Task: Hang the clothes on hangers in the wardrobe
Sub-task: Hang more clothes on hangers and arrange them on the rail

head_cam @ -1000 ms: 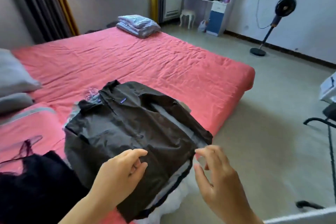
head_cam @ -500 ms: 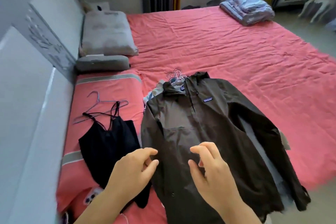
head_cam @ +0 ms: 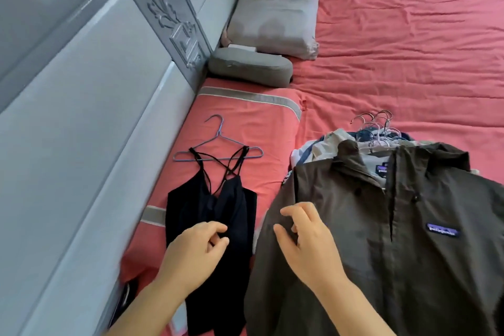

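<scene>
Nearest the camera, the left hand (head_cam: 197,249) hovers over the lower part of the black top (head_cam: 215,229), its grip loosely curled with thumb and forefinger close together; whether it pinches any cloth cannot be told. The right hand (head_cam: 305,243) hangs over the left edge of the jacket (head_cam: 381,240), fingers bent and apart, its grip holding nothing that shows.

The top lies flat on the bed (head_cam: 395,49), its long axis running away from the person, straps already looped over the blue hanger (head_cam: 218,148), whose hook points to the far side. So the hanger lies straight ahead of the left hand, past the length of the top, and that hand is the nearer of the two; lifting the top probably means reaching forward to the hook.

The jacket lies just right of the top, collar at the far end, covering a pile of clothes. Spare hangers (head_cam: 377,124) poke out beyond the collar. Farther off, two pillows (head_cam: 272,8) rest by the headboard (head_cam: 163,8).
</scene>
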Tool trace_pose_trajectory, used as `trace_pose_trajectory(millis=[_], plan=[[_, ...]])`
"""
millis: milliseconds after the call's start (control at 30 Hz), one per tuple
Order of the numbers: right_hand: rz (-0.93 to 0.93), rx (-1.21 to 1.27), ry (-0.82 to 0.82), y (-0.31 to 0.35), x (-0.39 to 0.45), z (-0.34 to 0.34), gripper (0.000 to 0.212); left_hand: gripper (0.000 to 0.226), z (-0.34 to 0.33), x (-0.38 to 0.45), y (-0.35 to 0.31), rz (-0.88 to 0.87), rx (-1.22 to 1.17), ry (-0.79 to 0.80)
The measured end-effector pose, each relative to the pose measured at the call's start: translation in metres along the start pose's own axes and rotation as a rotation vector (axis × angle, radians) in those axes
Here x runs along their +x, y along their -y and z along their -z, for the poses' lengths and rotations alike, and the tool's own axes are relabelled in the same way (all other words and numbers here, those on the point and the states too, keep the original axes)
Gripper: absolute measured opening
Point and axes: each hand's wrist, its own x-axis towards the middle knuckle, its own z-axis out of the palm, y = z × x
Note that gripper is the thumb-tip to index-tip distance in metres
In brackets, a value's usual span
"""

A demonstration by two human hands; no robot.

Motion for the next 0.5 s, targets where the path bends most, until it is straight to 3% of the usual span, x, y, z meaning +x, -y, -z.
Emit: trace_pose_trajectory(millis=[333, 500], plan=[[-0.093, -0.026, 0.172, -0.03, 0.143, -0.096, 0.029, 0.022, -0.005, 0.136, 0.071, 0.094, -0.093, -0.103], [-0.131, -0.116, 0.096, -0.06, 0.203, -0.144, 0.027, 0.031, -0.001, 0.212, 0.111, 0.08, -0.06, -0.164]])
